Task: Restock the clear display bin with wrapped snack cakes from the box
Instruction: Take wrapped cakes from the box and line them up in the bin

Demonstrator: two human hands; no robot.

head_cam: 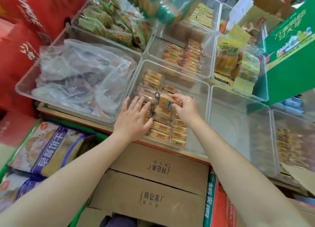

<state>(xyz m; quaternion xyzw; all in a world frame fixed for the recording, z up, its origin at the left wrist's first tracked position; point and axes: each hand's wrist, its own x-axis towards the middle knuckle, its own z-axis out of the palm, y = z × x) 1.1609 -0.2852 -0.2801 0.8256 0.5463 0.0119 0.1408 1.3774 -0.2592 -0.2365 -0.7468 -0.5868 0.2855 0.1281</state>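
A clear display bin (202, 97) stands in the middle of the shelf and holds rows of wrapped snack cakes (163, 129) in orange-brown wrappers. My left hand (133, 119) lies flat on the left rows with straight fingers. My right hand (186, 108) pinches one wrapped cake (166, 101) just above the stacked rows near the bin's middle. The right part of the bin is bare. A closed brown cardboard box (153, 179) sits below the shelf edge between my forearms.
An empty clear bin (238, 124) stands to the right, and a bin with a crumpled plastic bag (81, 73) to the left. More snack bins fill the back. A green carton (293, 52) juts in at upper right. Red cartons (20, 39) stand at left.
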